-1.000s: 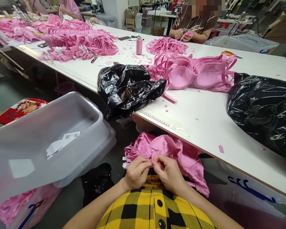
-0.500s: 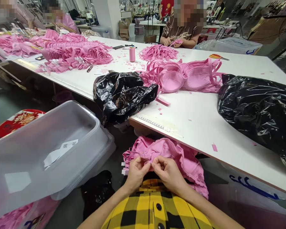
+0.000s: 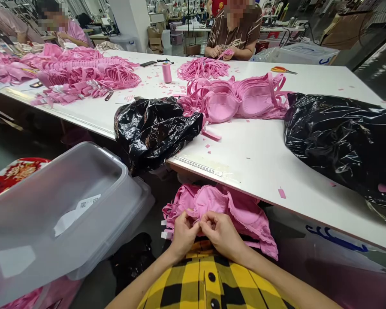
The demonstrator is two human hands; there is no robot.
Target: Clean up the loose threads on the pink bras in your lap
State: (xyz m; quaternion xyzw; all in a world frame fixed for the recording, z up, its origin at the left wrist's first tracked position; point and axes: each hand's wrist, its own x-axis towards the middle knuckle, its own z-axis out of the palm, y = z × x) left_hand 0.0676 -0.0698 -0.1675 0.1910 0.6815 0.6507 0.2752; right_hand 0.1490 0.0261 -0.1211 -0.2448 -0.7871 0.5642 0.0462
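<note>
Pink bra (image 3: 214, 199) runs left to right, right end slanting downward

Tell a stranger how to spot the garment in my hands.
Find the white table, then the yellow-checked shirt before its near edge. Between shirt and edge lies the pink garment. Unlike the pink bras on the table, it is pinched by the left hand and right hand.

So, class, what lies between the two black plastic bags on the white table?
A stack of pink bras and some pink scraps, in the head view.
</note>
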